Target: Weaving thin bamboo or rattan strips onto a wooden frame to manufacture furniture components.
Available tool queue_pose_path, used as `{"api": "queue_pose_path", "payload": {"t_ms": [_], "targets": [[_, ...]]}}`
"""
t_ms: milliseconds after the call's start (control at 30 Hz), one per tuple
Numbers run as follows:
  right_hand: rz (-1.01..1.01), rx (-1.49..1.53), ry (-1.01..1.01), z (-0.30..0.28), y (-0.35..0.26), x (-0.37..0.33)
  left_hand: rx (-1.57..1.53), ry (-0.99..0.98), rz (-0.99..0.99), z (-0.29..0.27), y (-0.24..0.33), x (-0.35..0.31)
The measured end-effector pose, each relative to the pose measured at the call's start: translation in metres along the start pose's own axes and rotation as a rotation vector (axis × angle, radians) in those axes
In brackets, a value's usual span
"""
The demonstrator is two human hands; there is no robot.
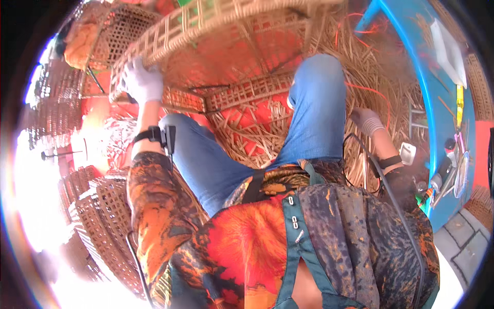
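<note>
My left hand (141,81), in a pale glove, is closed round the left end of a large woven cane frame (206,23). The frame spans the space in front of my knees, and its open lattice rim is tilted up toward me. Its lower woven bar (242,92) shows between my legs. My right hand (368,121), also gloved, is low beside my right knee, over a heap of loose cane strips (373,72). Its fingers are in shade and blurred, so whether they hold a strip is unclear.
Cut cane pieces (252,126) litter the red floor between my legs. A blue table (429,103) at right carries a white tray (446,51), a yellow strip (459,105) and several hand tools (450,172). Woven cane baskets (110,213) stand at left. A thin orange cord (378,92) crosses the strips.
</note>
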State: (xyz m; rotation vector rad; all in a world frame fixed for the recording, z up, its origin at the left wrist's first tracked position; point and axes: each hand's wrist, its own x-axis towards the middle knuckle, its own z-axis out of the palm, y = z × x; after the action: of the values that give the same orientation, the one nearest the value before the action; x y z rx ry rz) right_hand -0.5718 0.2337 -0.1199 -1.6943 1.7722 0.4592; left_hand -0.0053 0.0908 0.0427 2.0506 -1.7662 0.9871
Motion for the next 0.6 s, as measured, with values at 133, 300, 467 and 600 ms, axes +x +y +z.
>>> {"api": "queue_pose_path", "payload": {"t_ms": [133,300,467,600], "targets": [[-0.113,0.132,0.551,-0.065,-0.028,-0.012,-0.018,-0.074,-0.030,-0.023,0.001,-0.008],[-0.526,0.428,0.900,-0.126,-0.082,-0.011,-0.079,-0.010,-0.009,-0.025,0.015,-0.001],[-0.708,0.359,0.820,-0.166,-0.182,0.026,-0.107,0.079,-0.012,-0.017,0.011,-0.010],[-0.468,0.313,0.712,-0.175,-0.249,0.095,-0.149,0.071,0.022,-0.022,0.010,-0.016]]}}
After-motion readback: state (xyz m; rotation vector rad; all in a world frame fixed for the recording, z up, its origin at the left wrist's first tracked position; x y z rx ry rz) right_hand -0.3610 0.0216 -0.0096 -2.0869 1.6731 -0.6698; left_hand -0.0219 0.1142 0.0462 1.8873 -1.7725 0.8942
